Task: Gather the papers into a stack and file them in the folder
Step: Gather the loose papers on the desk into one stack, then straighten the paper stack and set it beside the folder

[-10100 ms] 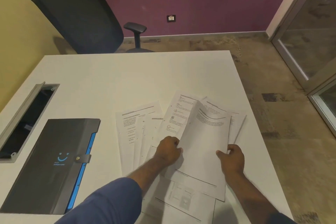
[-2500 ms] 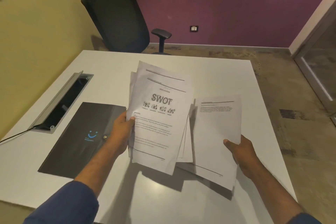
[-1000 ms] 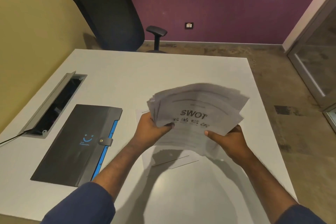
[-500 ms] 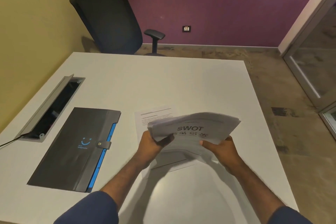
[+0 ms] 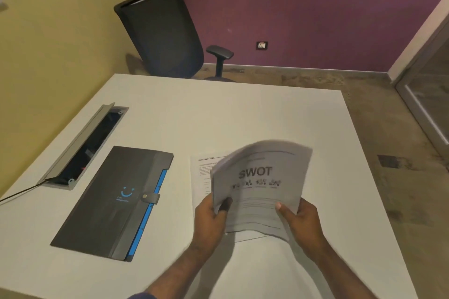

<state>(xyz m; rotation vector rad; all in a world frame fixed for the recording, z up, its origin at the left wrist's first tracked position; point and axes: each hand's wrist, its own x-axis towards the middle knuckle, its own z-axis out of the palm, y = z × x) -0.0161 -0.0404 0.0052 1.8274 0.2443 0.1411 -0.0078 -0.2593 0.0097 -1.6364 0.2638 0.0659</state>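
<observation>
Papers in one stack gripped by left hand and right hand; one sheet beside one closed folder.

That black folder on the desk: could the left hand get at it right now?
Probably not yet: the left hand is gripping the paper stack. The folder lies unobstructed just to its left.

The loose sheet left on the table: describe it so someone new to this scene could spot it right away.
Start at the white table and find the dark folder with the blue edge. Just to its right a single sheet lies flat, partly hidden under the stack of papers held in the left hand and right hand. Unlike the stack, topped with "SWOT", it is not in either grip.
</observation>
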